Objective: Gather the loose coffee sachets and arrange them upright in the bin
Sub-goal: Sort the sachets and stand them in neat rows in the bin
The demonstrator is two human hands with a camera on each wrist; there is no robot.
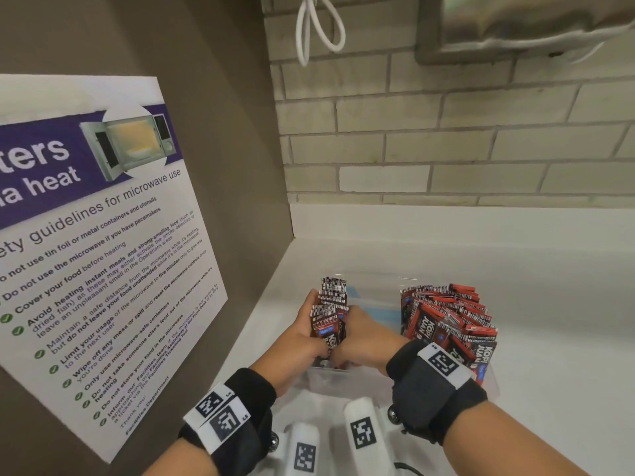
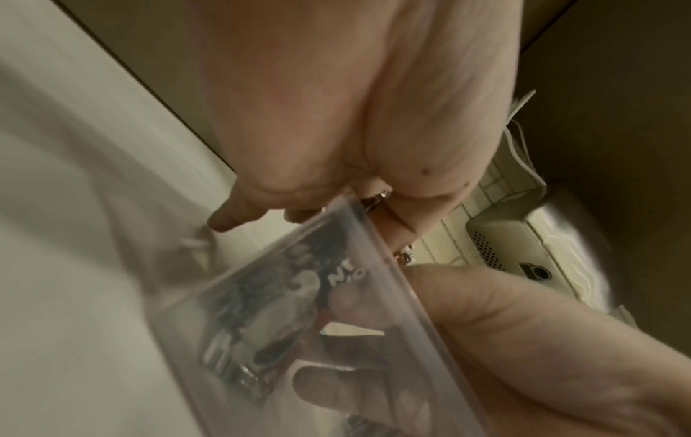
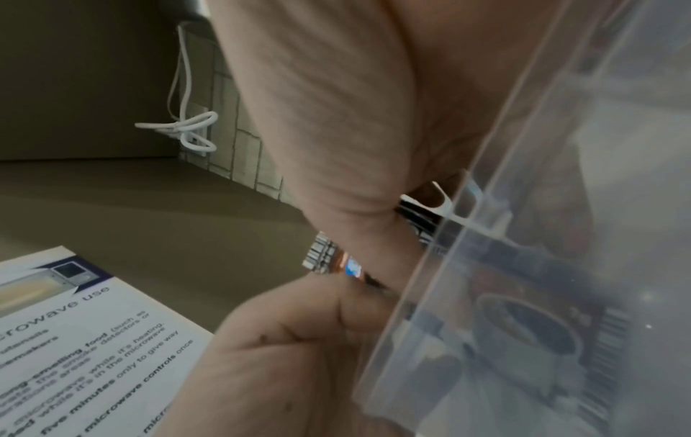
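Note:
A clear plastic bin (image 1: 492,379) stands on the white counter. In its right part a packed row of red and black coffee sachets (image 1: 450,317) stands upright. At its left end both hands hold a bundle of sachets (image 1: 330,304) between them, barcode ends up. My left hand (image 1: 307,329) grips the bundle's left side and my right hand (image 1: 360,334) its right side. In the left wrist view, sachets (image 2: 288,295) show blurred through the bin wall (image 2: 377,245) below my left palm (image 2: 318,118). The right wrist view shows sachet ends (image 3: 325,254) between my right hand (image 3: 336,118) and the left one.
A brown panel with a microwave safety poster (image 1: 103,252) rises close on the left. A brick wall (image 1: 446,149) stands behind the counter (image 1: 549,286). A white cable (image 1: 319,25) and a metal fixture (image 1: 515,22) hang above. White tagged blocks (image 1: 364,434) sit between my wrists.

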